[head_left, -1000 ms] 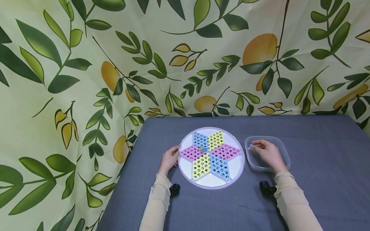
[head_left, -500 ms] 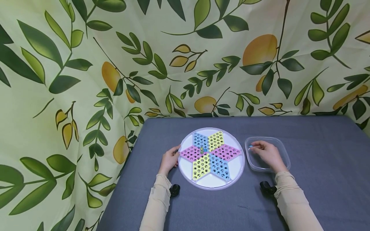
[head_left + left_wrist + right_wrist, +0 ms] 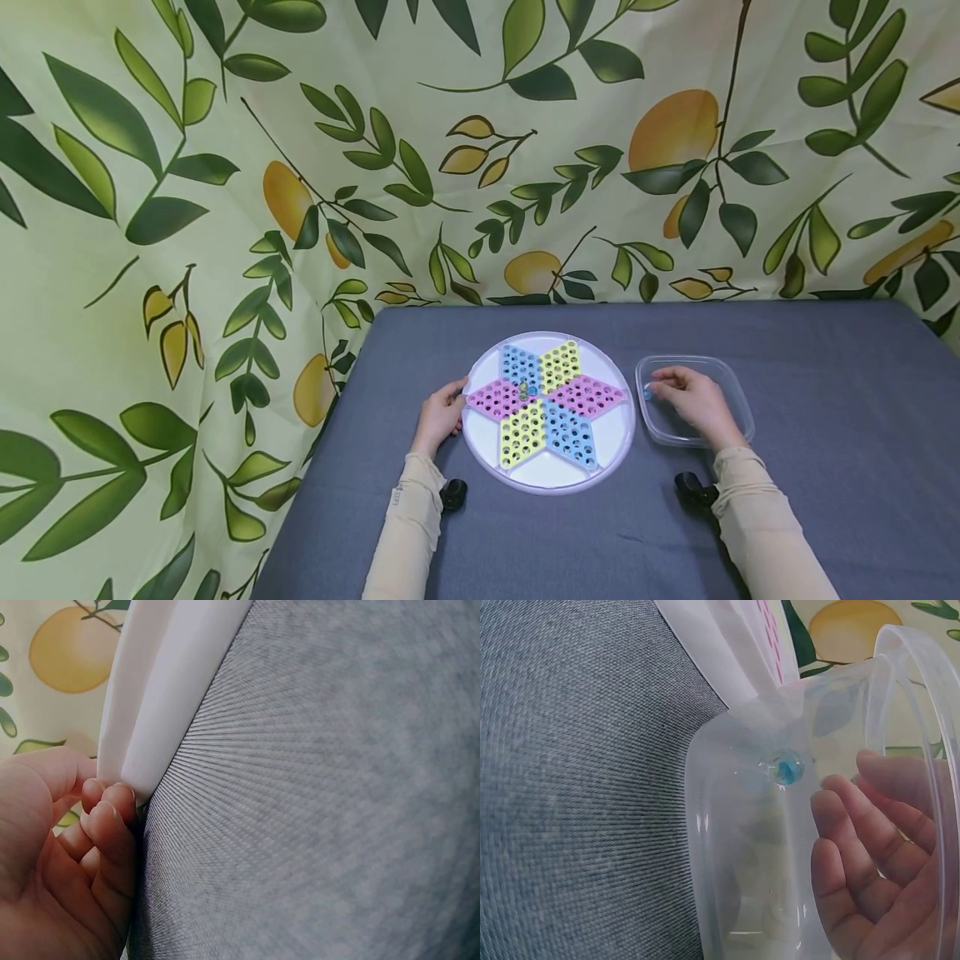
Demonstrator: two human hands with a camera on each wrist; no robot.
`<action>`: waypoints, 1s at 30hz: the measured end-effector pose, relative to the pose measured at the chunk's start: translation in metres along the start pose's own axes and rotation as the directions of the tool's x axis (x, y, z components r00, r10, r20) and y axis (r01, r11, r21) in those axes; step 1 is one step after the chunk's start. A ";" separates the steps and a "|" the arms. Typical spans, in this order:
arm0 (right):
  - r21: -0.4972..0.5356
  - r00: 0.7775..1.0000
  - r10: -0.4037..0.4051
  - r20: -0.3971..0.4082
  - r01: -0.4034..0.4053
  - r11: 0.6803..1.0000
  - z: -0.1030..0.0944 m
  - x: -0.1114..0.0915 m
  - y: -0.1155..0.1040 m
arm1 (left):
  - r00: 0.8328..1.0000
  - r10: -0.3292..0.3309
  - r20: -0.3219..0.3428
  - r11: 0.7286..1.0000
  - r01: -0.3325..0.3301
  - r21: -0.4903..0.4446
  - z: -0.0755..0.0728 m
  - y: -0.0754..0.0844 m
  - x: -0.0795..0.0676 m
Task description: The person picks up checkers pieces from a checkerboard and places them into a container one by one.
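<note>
The round white Chinese checkers board point(image 3: 550, 473) bears a star of pink, yellow and blue points with holes. A few marbles point(image 3: 532, 389) sit near its middle. At the board's left edge my left hand point(image 3: 437, 417) grips the rim point(image 3: 161, 697), with fingers curled against its underside. My right hand point(image 3: 693, 400) is inside the clear plastic container point(image 3: 731, 375), fingers loosely bent. A clear marble with a blue swirl point(image 3: 786, 766) lies in the container, a little apart from the fingertips point(image 3: 829, 802) in the right wrist view.
A grey-blue cloth covers the table point(image 3: 570, 550). Behind and to the left hangs a curtain point(image 3: 480, 200) with leaves and yellow fruit. The container stands just right of the board. A black wrist camera point(image 3: 693, 490) sits below each wrist.
The blue marble has left my right fingertips and dropped lower into the container. My right hand has barely shifted, and my left hand and the board have stayed in place.
</note>
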State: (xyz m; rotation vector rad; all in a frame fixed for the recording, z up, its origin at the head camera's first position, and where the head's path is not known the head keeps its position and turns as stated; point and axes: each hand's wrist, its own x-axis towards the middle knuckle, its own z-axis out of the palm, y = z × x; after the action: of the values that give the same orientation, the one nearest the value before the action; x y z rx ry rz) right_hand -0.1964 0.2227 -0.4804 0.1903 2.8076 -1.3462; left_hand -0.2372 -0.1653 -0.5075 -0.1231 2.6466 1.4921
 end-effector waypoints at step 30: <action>0.031 0.998 -0.049 -0.051 0.050 0.998 -0.002 -0.015 -0.015 | 1.000 0.011 -0.007 1.000 -0.011 0.025 0.002 -0.002 0.002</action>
State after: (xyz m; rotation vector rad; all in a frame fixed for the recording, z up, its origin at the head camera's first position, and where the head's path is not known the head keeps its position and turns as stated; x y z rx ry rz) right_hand -0.1834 0.2135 -0.4661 0.1585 2.8510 -1.4176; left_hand -0.2387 -0.1652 -0.5105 -0.1129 2.6746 1.4645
